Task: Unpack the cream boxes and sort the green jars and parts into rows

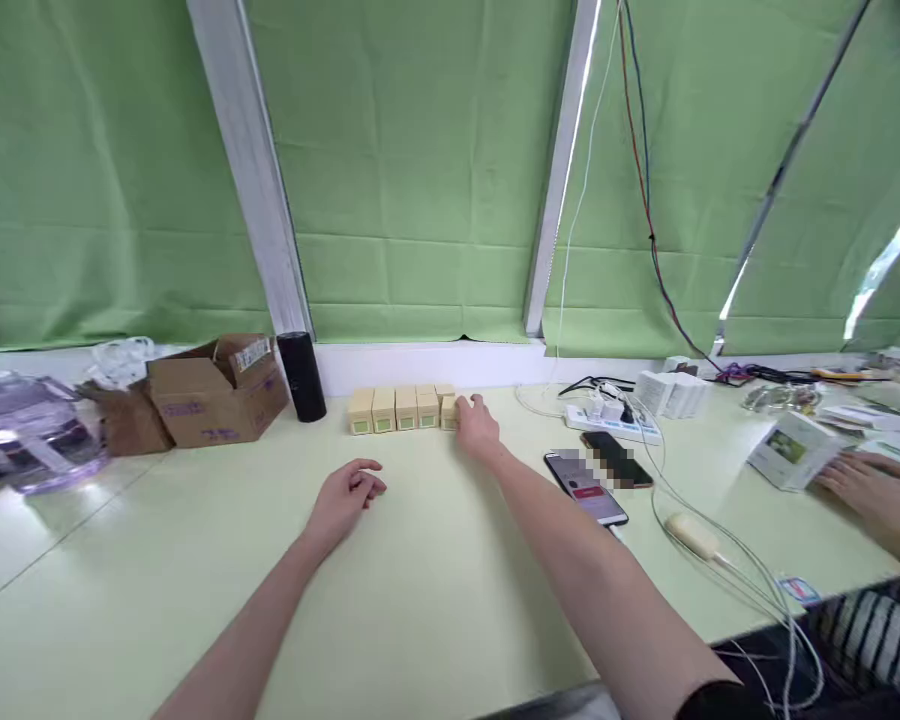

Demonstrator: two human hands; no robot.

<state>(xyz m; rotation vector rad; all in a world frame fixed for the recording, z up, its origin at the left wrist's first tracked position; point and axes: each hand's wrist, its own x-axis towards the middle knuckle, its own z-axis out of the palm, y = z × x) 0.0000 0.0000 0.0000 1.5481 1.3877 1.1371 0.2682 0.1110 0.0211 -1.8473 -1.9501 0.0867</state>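
Several small tan cardboard boxes (384, 410) with pale green labels stand side by side in a row across the table, near the wall. At the row's right end, my right hand (478, 430) has its fingers closed at the side of the last small box (448, 413), which sits slightly in front of another one behind it. My fingers hide part of that box. Nearer to me and left of centre, my left hand (345, 500) hovers at the tabletop, loosely curled with fingers apart and nothing in it.
An opened brown carton (217, 400), a black cylinder (301, 378) and a clear plastic jug (30, 430) stand at the left. To the right lie two phones (586, 488), a power strip (613, 424) and loose cables. Farther right, a co-worker's hands (870, 490) touch a white box (793, 450).
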